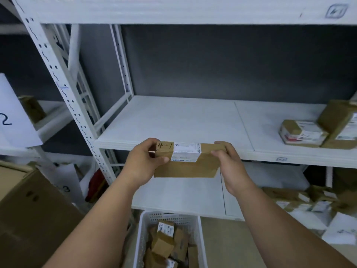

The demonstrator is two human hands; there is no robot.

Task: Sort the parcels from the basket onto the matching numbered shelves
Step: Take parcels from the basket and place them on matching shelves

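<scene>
Held level in front of the middle shelf (173, 120): a flat parcel (186, 167) marked "4-1", left hand (144, 163) and right hand (229, 163) each gripping one end. Long axis running left to right, labelled edge up and facing away. Best to read the shelf tags first; top beam's tag (336, 11) apparently matching, so lift flat, keeping both ends supported. Basket (143, 229) below, more parcels inside.

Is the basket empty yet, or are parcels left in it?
Not empty. Several brown parcels still lie piled in the white basket.
</scene>
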